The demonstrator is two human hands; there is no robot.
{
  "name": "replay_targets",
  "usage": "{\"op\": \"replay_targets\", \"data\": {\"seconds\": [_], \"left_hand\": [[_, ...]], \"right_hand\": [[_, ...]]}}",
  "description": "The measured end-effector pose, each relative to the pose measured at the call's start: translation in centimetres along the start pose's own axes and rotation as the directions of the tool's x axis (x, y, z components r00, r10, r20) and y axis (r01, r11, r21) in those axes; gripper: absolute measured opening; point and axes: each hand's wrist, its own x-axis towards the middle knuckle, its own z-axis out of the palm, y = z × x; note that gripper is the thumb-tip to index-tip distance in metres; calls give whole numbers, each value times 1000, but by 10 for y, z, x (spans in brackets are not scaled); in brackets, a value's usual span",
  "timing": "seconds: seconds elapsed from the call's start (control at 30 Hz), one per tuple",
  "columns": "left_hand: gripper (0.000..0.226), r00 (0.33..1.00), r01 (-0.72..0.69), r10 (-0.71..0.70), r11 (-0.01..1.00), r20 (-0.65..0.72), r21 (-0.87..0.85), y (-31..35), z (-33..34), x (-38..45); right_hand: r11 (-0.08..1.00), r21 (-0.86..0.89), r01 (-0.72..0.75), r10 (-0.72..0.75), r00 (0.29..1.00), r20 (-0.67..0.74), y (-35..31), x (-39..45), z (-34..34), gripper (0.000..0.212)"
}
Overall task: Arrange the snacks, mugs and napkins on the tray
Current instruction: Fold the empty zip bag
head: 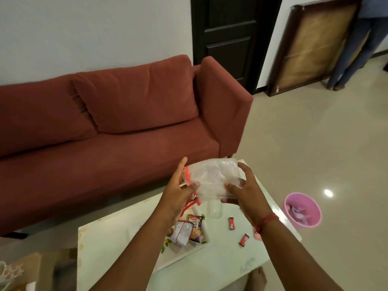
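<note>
Both hands [178, 194] [244, 191] around clear plastic packet [212, 177] above table [220, 261]

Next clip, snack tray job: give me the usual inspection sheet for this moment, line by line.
Surface: pale low table, glossy, worn at its left edge.
Job's things: clear plastic packet held up over the table; snack packets on a white tray; two small red candies loose on the table. No mugs clearly seen.
Clutter: pink item by the right wrist, mostly hidden.
Grips: left hand and right hand each closed on an end of the packet.
Cables: nothing seen.
Surroundings: red sofa, dark door, pink bin on the floor, a person's legs far right.
</note>
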Motion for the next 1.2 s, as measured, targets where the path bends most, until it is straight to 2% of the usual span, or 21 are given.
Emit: {"op": "replay_targets", "data": {"seconds": [0.07, 0.13, 0.27, 0.37, 0.47, 0.57, 0.67, 0.77, 0.87, 1.0, 1.2], "left_hand": [[57, 1000, 7, -7, 1000, 4, -2, -9, 33, 17], [42, 999, 40, -40, 999, -6, 20, -22, 71, 38], [27, 986, 164, -160, 977, -42, 133, -63, 155, 88], [23, 966, 252, -258, 936, -9, 245, -102, 225, 130], [24, 939, 299, -337, 894, 61, 334, -147, 297, 174], [31, 937, 253, -335, 842, 94, 477, -188, 359, 214], [31, 950, 187, -299, 780, 94, 598, -227, 400, 245], [36, 945, 169, -312, 725, 99, 668, -268, 423, 262], [37, 939, 181, -332, 692, 86, 699, -291, 424, 261], [35, 944, 193, -328, 655, 44, 730, -326, 414, 267], [36, 944, 216, -331, 612, -2, 760, -356, 402, 288]], "right_hand": [[1000, -9, 16, -16, 998, -55, 7, 14, -32, 72], [999, -27, 20, -22, 996, -84, 16, 28, -70, 73], [998, 16, -62, 63, 995, -78, 44, 58, -163, 50], [977, 100, -189, 198, 976, -91, 79, 83, -244, 32], [938, 212, -275, 312, 935, -168, 124, 111, -326, 28], [915, 273, -297, 364, 899, -242, 172, 137, -394, 28], [911, 281, -302, 397, 828, -396, 225, 166, -451, 32], [911, 221, -348, 410, 700, -585, 274, 196, -499, 35], [869, 22, -494, 373, 626, -685, 310, 225, -526, 41], [724, -217, -655, 408, 660, -631, 364, 268, -545, 56], [566, -428, -705, 480, 703, -524, 414, 306, -542, 66]]}}
